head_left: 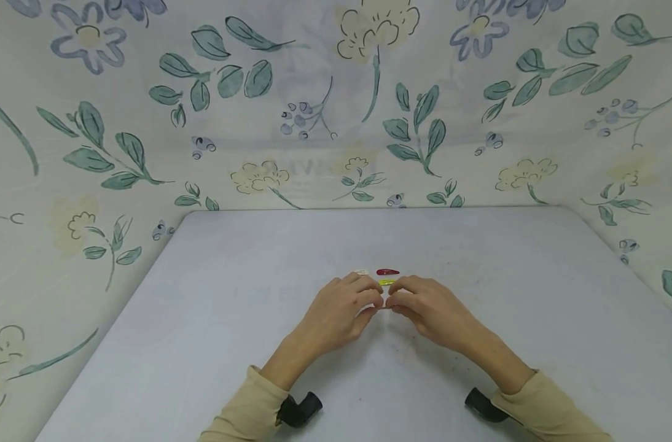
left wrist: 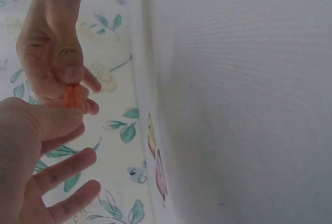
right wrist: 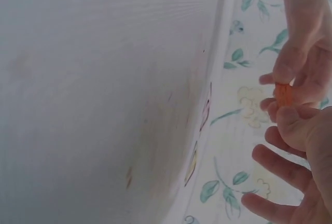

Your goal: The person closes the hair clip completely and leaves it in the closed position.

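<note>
An orange hair clip point(left wrist: 73, 97) is stretched between both hands, clear of the tabletop in the wrist views. My left hand point(head_left: 341, 312) pinches one end between thumb and forefinger, its other fingers spread apart. The opposite end is pinched by the thumb and fingers of my right hand point(head_left: 440, 314). Much of the clip is covered by fingertips. Just beyond the hands in the head view lie a red snap hair clip point(head_left: 388, 271) and a yellow one point(head_left: 387, 282). A pale clip point(head_left: 362, 272) shows partly behind the left hand.
The hands are over a white table point(head_left: 247, 258) with rounded far corners. Behind it hangs a floral cloth point(head_left: 314, 153), which also runs along both sides. Dark wrist devices point(head_left: 301, 410) stick out from under the beige sleeves point(head_left: 253, 405).
</note>
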Demonstrator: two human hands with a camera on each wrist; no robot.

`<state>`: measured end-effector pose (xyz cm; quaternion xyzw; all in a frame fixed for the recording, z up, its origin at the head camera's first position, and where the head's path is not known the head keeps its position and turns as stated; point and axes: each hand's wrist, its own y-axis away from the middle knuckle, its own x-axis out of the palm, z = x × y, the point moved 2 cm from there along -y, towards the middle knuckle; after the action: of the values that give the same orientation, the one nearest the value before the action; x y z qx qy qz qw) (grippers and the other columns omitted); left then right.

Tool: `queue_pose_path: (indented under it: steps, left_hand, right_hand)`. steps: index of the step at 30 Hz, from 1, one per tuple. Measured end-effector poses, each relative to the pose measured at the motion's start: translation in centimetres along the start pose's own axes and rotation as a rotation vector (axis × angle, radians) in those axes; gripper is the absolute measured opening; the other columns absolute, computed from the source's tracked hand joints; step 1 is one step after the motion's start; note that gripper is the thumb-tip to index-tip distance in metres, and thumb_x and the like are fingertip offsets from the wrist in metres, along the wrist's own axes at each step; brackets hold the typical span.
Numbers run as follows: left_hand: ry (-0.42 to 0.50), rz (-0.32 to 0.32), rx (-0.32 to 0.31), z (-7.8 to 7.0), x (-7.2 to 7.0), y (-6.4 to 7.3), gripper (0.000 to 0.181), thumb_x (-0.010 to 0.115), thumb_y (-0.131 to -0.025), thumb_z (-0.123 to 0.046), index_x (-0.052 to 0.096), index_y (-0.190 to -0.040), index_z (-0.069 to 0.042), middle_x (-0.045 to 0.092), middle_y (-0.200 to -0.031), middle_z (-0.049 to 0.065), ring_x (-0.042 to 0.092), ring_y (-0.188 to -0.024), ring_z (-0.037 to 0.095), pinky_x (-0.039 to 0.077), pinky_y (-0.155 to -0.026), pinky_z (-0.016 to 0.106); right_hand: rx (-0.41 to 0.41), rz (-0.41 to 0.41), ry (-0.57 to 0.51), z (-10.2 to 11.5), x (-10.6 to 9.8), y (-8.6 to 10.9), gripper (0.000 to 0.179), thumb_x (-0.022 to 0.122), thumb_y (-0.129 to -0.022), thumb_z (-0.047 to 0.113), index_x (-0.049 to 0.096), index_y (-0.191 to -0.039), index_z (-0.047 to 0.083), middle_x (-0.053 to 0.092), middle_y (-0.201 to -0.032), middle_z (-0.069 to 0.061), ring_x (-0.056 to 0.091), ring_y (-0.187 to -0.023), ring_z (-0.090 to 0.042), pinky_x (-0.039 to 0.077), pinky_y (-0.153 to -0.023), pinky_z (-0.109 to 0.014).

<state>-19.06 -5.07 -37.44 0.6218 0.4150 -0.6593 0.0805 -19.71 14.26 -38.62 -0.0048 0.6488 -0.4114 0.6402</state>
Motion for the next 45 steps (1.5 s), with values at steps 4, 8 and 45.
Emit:
queue_pose_path:
  steps: [4, 8, 45]
  left_hand:
    - [-0.001, -0.003, 0.003, 0.04, 0.07, -0.07, 0.011, 0.071, -0.090, -0.012, 0.074, -0.091, -0.022, 0.068, -0.104, -0.010, 0.060, -0.102, 0.012, 0.046, -0.069, 0.028]
    - [-0.015, -0.006, -0.012, 0.06, 0.22, -0.04, 0.009, 0.071, -0.089, -0.012, 0.073, -0.092, -0.020, 0.070, -0.103, -0.010, 0.061, -0.101, 0.013, 0.047, -0.071, 0.028]
    - [-0.062, -0.091, -0.022, 0.25, -0.41, 0.00, 0.013, 0.079, -0.082, -0.017, 0.069, -0.090, -0.020, 0.070, -0.112, -0.004, 0.061, -0.104, 0.014, 0.051, -0.075, 0.028]
  right_hand:
    - [0.010, 0.014, 0.007, 0.04, -0.04, -0.03, 0.019, 0.078, -0.081, 0.003, 0.070, -0.091, 0.016, 0.068, -0.100, 0.003, 0.066, -0.090, -0.017, 0.055, -0.079, -0.035]
    - [0.036, 0.021, 0.008, 0.04, -0.23, -0.09, 0.017, 0.077, -0.082, 0.002, 0.070, -0.091, 0.015, 0.067, -0.099, 0.003, 0.065, -0.090, -0.016, 0.054, -0.077, -0.033]
    - [0.273, 0.106, -0.012, 0.43, -0.50, -0.25, 0.009, 0.075, -0.088, 0.013, 0.071, -0.096, 0.016, 0.067, -0.104, 0.004, 0.065, -0.095, -0.016, 0.055, -0.082, -0.036]
